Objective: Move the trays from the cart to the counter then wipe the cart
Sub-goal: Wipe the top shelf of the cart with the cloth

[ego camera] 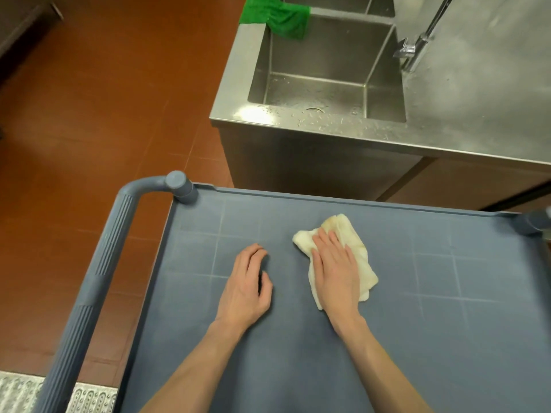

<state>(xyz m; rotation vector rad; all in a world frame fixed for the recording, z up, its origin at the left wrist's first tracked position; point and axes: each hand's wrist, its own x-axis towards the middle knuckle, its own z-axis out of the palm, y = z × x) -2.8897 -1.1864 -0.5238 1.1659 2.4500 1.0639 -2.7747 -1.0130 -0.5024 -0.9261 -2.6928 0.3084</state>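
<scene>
Right hand (pixel 335 271) flat on a cream cloth (pixel 351 248), straight fingers (pixel 325 242) pressing it onto the blue-grey cart (pixel 432 338) top. Left hand (pixel 246 289) rests just beside it on the bare surface, fingers loosely curled, holding nothing. The cart's ribbed handle (pixel 98 275) runs down the left side. Beyond the cart's far edge, a wet steel sink (pixel 322 84) in the desk (pixel 477 93), a green cloth (pixel 280 16) draped over its far rim. Red tiled floor (pixel 104 99) at left.

Cart top (pixel 298 353): matt grey-blue plastic, smooth, scored with pale grid lines; handle (pixel 89 287) same plastic, ribbed. Wiping cloth (pixel 363 257): cream terry, nubbly, stained tan. Sink (pixel 322 84): brushed stainless steel, wet-speckled; green cloth (pixel 277 16) fuzzy; floor (pixel 104 114) matt red-brown tile.
</scene>
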